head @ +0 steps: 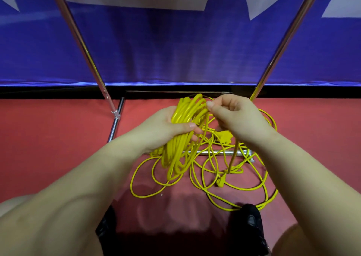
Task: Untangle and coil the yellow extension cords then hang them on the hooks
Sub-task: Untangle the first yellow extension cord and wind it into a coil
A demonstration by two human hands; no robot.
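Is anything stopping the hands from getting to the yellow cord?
No. Both hands are already on it: the left hand grips the coil, and the right hand pinches a strand at the coil's top. More loose cord lies tangled on the red floor. No hooks are visible.

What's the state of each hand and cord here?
left hand: grips the coiled bundle
coiled bundle: looped, held up off the floor
right hand: pinches a cord strand at the bundle's top
loose cord: tangled loops on the red floor
plug: unplugged, lying on the floor
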